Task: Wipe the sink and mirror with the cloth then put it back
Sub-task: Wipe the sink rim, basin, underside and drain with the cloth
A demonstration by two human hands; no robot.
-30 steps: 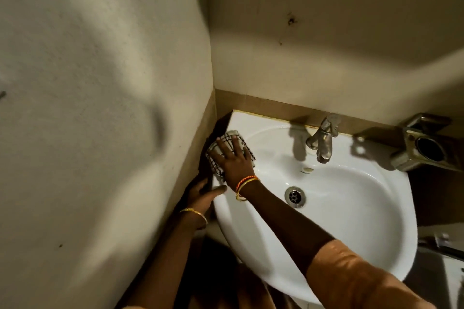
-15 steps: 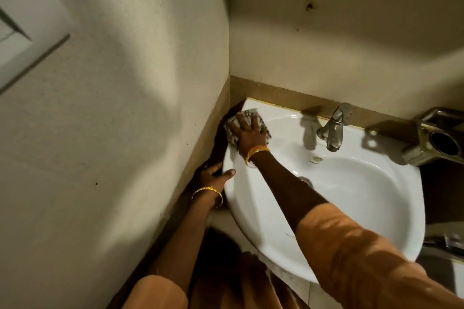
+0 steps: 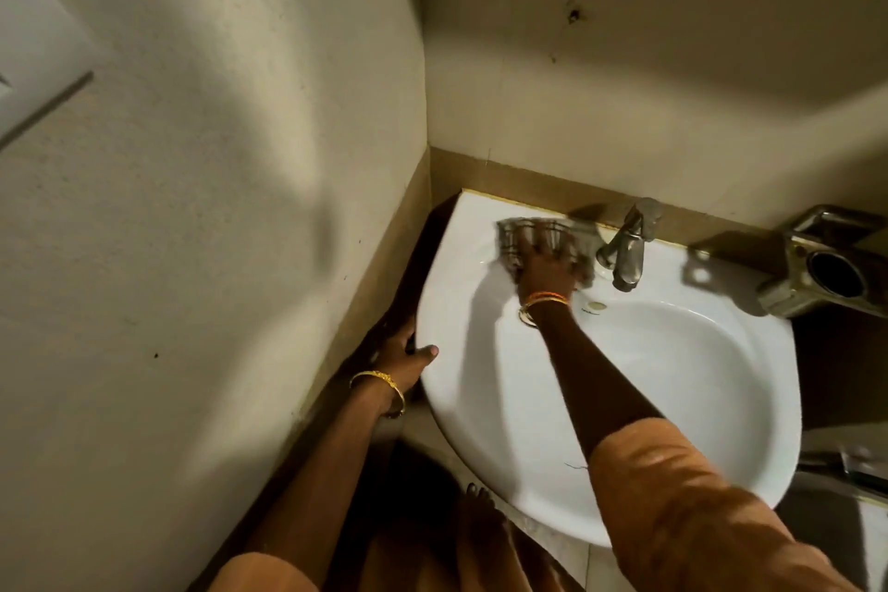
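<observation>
Cloth [image 3: 540, 243] lies flat on the sink's [image 3: 480, 399] back ledge, just left of the tap [image 3: 624, 250], pressed under your right hand [image 3: 545, 272]; blur hides the fingers. Your left hand [image 3: 401, 358] grips the sink's left rim beside the wall [image 3: 216, 207].

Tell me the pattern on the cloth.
Checked: dark lines on a light cloth, blurred, in the head view.

White sink [image 3: 504, 399], checked cloth [image 3: 533, 231] in dark lines on pale. Silvery grey tap [image 3: 624, 250]. Gold bangle [image 3: 379, 382] on one wrist, orange and gold on the other. Orange sleeve [image 3: 696, 505], cream walls [image 3: 216, 207], brown tile strip [image 3: 528, 188].
</observation>
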